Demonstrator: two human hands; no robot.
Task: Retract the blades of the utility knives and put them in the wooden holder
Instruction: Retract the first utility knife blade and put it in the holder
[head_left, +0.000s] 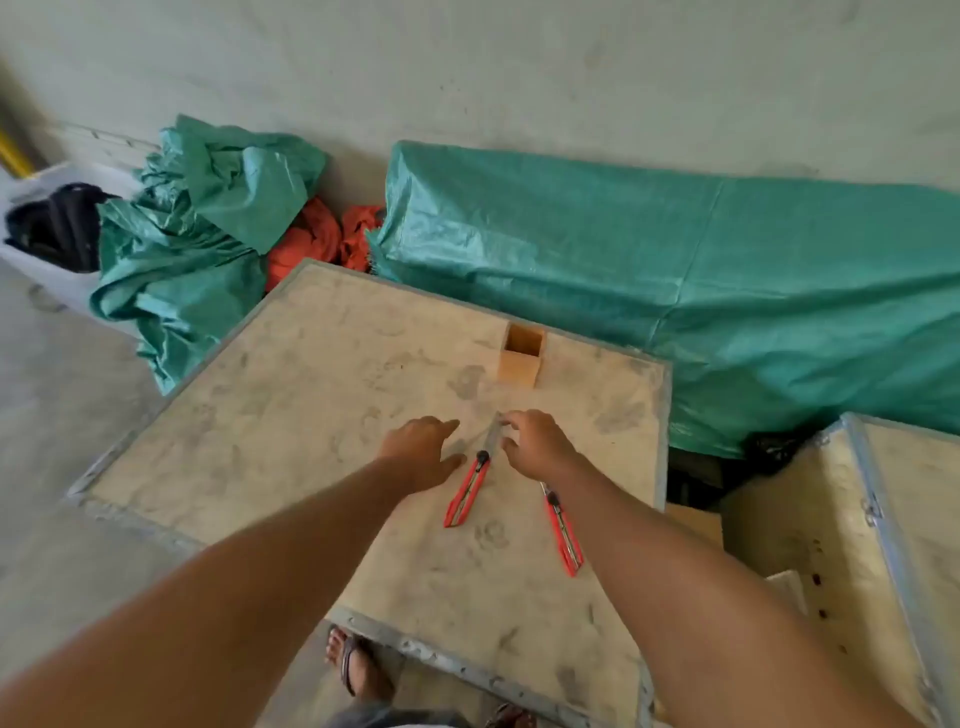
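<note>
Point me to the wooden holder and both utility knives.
wooden holder (517, 367), head view, front wall.
left utility knife (466, 493), head view, red handle.
right utility knife (564, 536), head view, red handle.

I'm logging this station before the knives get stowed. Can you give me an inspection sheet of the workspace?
Surface: plywood crate top, dusty, smudged, metal-edged.
Job's things: two red utility knives; left knife blade out; right knife partly under the forearm. Wooden holder upright, looks empty.
Clutter: nothing seen on the top.
Hands: left hand open, beside the left knife; right hand open, at its blade tip.
Cables: nothing seen.
Surroundings: green tarps, orange cloth, second crate, concrete floor.
</note>
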